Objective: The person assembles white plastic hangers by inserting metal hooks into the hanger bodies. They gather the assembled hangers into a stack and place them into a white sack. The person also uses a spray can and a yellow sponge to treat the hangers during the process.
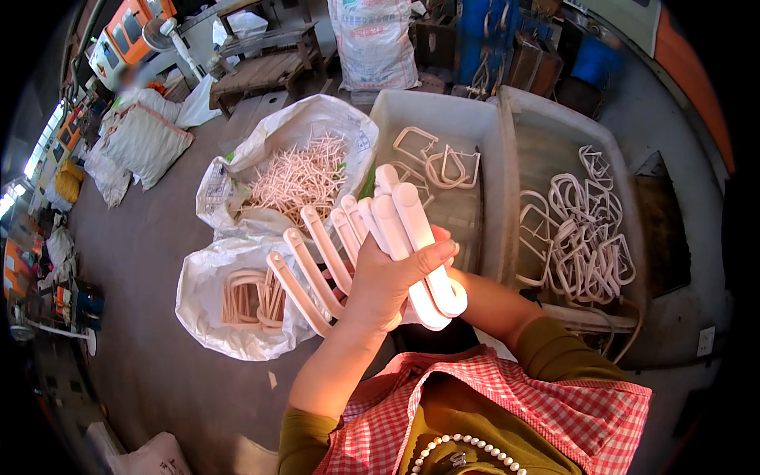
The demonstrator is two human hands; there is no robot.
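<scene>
Left hand (388,281) clenched round fanned plastic arms (348,245); right hand hidden behind them, grip cannot tell. Bags (237,309) beyond.

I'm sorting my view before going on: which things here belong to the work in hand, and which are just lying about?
In hand:
- left hand gripping a fan of pale plastic arms
- right hand, hidden behind the fan
- white bag of thin sticks
- white bag of curved pieces
- grey bins holding looped frames

Lying about:
- filled sacks
- wooden bench
</scene>
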